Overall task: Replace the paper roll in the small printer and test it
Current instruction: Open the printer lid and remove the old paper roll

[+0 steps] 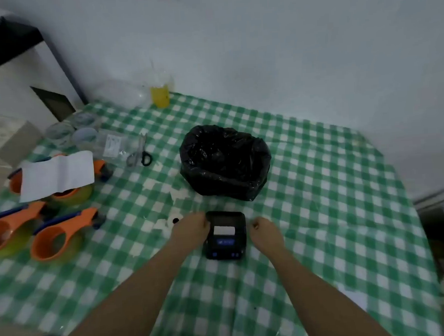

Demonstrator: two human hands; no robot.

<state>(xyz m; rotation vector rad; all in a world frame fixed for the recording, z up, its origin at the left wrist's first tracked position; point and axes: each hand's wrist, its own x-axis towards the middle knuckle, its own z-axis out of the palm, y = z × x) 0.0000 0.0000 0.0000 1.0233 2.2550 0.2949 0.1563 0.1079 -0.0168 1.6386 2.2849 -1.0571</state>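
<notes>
Both hands loosely curled, left hand [190, 228] touching printer [225, 235], right hand [266, 230] empty beside it.

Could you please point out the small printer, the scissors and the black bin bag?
small printer [225, 235]: head view, on the white paper in its open top.
scissors [146, 158]: head view, on the black handle loop.
black bin bag [225, 162]: head view, on its crinkled inside.

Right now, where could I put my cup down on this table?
Right of the printer and bin bag the checked cloth is bare. The left side is crowded: tape dispensers, paper sheet, scissors.
</notes>
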